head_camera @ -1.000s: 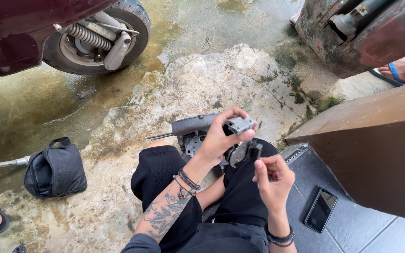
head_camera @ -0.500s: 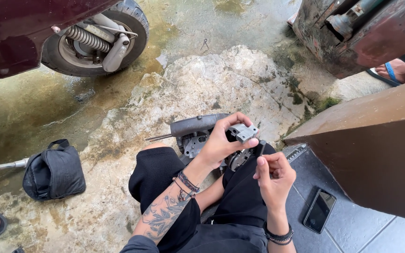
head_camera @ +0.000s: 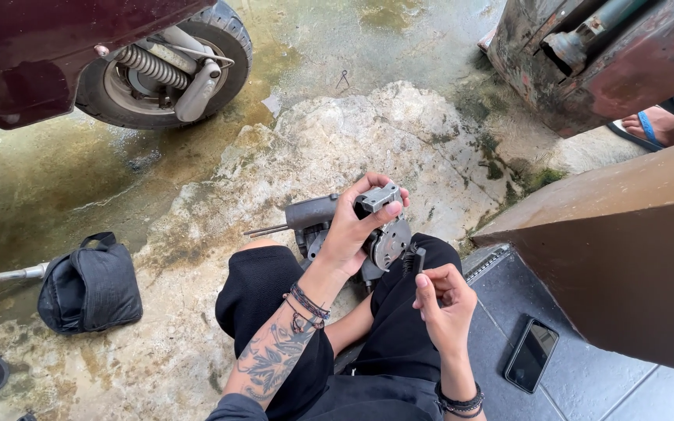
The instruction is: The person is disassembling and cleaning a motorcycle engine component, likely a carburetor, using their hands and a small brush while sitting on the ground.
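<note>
The left hand (head_camera: 352, 230) is clamped on a small grey metal block (head_camera: 377, 197), held over the grey engine part (head_camera: 329, 222) resting between the knees. Just right and nearer, the right hand (head_camera: 446, 300) pinches a small black brush (head_camera: 413, 261). A phone (head_camera: 532, 355) lies farther right.

— How many things sit at the grip?
— One grey metal engine part (head_camera: 368, 230), one small black brush (head_camera: 413, 260).
— And farther from it?
— One black fabric bag (head_camera: 91, 284), one dark flat phone (head_camera: 531, 355), one scooter wheel (head_camera: 167, 70).
</note>
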